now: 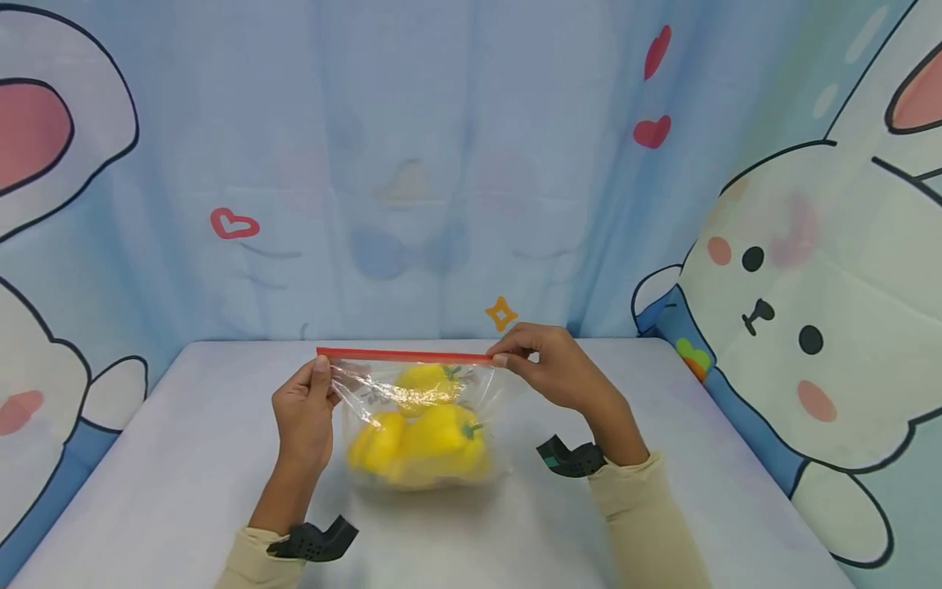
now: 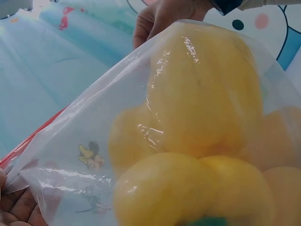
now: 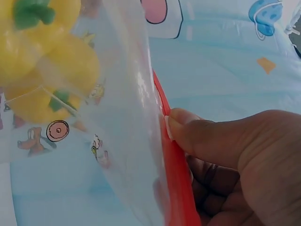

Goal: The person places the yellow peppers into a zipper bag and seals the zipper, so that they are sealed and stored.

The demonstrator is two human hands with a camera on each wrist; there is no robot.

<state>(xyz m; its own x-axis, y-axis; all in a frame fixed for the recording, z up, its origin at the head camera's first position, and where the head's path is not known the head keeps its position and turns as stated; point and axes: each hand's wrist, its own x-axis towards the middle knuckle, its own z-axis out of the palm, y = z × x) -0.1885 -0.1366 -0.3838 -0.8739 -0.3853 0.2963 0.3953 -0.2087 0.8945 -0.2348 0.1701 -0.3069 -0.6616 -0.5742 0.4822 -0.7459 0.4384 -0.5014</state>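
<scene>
A clear zip bag (image 1: 504,421) with printed cartoon figures stands on the table, its red zip strip (image 1: 412,356) running straight across the top. Inside lie yellow bell peppers (image 1: 441,438) with green stems, one above the others. My left hand (image 1: 305,409) pinches the left end of the strip, thumb uppermost. At the right end, my right hand (image 1: 552,368) pinches the red strip between thumb and curled fingers. The right wrist view shows that thumb (image 3: 207,136) pressed flat on the strip. In the left wrist view the peppers (image 2: 202,94) press against the plastic.
A white table (image 1: 235,442) spreads under the bag. Behind and beside it hangs a blue curtain (image 1: 456,98) printed with rabbits and hearts. Each wrist wears a black camera band, the left one (image 1: 316,540) near the table's front.
</scene>
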